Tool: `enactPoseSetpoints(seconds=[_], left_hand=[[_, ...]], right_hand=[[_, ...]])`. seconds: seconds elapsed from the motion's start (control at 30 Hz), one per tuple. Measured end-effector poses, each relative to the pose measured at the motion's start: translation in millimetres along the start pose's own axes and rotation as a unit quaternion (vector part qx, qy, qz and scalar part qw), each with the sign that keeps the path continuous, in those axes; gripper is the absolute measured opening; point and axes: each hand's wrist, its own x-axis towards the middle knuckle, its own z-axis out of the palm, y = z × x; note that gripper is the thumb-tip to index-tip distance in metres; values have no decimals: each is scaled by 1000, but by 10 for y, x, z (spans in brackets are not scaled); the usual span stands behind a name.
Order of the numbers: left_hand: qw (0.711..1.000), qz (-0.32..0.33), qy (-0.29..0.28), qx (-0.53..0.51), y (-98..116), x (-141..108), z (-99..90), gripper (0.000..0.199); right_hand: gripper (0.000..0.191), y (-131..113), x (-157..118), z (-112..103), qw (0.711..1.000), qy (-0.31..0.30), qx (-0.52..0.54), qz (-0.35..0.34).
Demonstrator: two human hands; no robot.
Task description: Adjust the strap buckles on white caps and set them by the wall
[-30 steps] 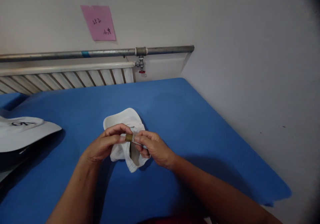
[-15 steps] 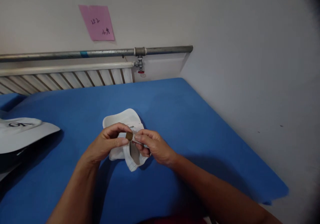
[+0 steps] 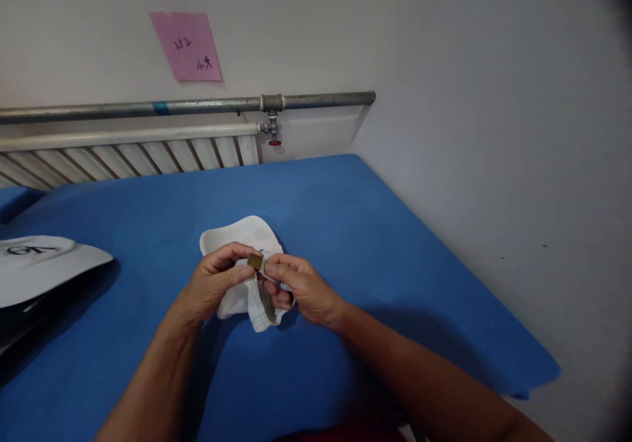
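Note:
A white cap [image 3: 241, 232] lies on the blue table, its brim toward the back left and its strap end toward me. Over it, my left hand [image 3: 212, 282] pinches a small brass-coloured buckle [image 3: 255, 261] between thumb and fingertips. My right hand [image 3: 303, 288] is closed on the white cap strap [image 3: 263, 269] just right of the buckle, with its lower fingers curled under, inside the cap opening. The two hands nearly meet at the buckle. Part of the cap is hidden behind them.
More white caps with dark lettering [image 3: 44, 264] rest at the left edge of the blue table [image 3: 345, 231]. Behind the table run a radiator [image 3: 172, 155] and a metal pipe [image 3: 207, 105] with a red-handled valve. A pink paper [image 3: 190, 47] hangs on the wall.
The view has shifted slightly. The buckle has tilted between the fingers, and its face shows more. Both hands keep their hold, and the cap's lower edge sits slightly higher.

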Motion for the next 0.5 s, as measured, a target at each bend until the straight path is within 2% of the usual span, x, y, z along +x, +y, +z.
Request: enactPoseSetpoints(seconds=[0.17,0.33,0.5], left_hand=[[999,29,4,38,33,1,20,20],[998,29,34,45,44,2,45,18],[996,27,32,73,36,4,75,17]], right_hand=[[25,-4,-10,36,999,30,-11,-6],[25,-7,-18,52,999,27,10,-14],[27,5,-7,56,999,16,21,-22]])
